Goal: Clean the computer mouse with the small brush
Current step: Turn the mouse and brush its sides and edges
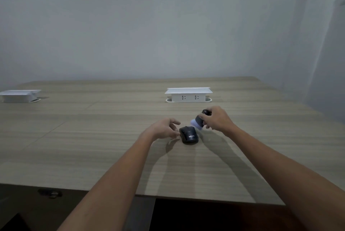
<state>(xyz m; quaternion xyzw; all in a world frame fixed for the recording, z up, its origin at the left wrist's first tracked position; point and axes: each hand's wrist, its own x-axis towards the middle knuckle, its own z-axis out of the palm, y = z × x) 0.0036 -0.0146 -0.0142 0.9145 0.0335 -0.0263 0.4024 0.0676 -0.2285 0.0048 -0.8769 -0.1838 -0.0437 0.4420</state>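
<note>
A black computer mouse (pixel 188 135) with white lettering lies on the wooden table (pixel 93 137). My left hand (pixel 165 128) is at its left side, fingers spread, fingertips touching or nearly touching the mouse's edge. My right hand (pixel 216 119) grips a small dark brush (pixel 199 120) with a pale, whitish bristle head. The bristles point down-left, just above and behind the mouse's far right corner. Whether the bristles touch the mouse is unclear.
A white pop-up socket box (pixel 188 94) stands on the table behind the hands. Another white box (pixel 19 95) sits at the far left. The table's near edge (pixel 168 196) runs below my forearms; a grey wall rises behind.
</note>
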